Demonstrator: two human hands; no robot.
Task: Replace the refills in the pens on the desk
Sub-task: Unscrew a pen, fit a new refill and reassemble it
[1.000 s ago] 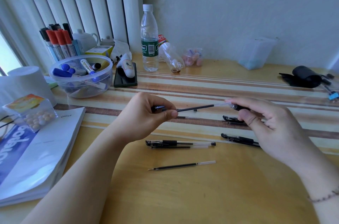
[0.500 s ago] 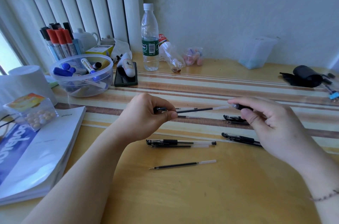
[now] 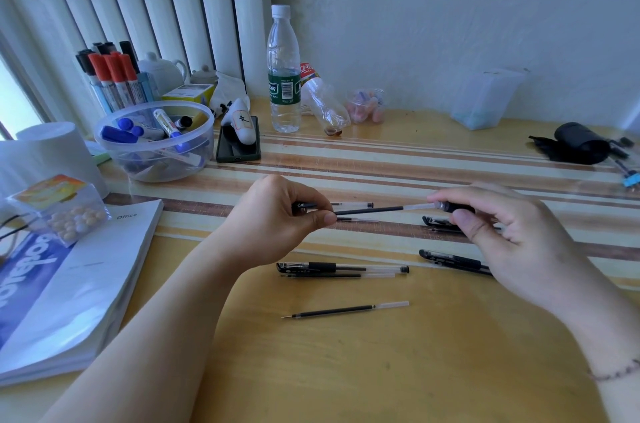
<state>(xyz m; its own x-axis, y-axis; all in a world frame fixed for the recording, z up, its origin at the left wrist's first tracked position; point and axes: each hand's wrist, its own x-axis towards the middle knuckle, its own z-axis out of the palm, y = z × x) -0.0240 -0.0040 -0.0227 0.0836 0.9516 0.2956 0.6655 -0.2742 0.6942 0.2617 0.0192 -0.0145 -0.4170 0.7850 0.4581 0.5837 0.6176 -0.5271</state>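
Left hand (image 3: 277,214) pinches the tip end of a black refill (image 3: 377,209) held level above the desk (image 3: 346,370); right hand (image 3: 498,232) grips the pen barrel (image 3: 450,206) at its clear far end. Spare refill (image 3: 346,310) lies nearest, a pen (image 3: 343,267) just beyond it.

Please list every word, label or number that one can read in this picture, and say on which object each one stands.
"Office": on the white book at the left.
Large white letters on its blue cover: cut off, unreadable.
Green label and barcode on the upright water bottle: too blurred.
Red label on the lying bottle: too small.
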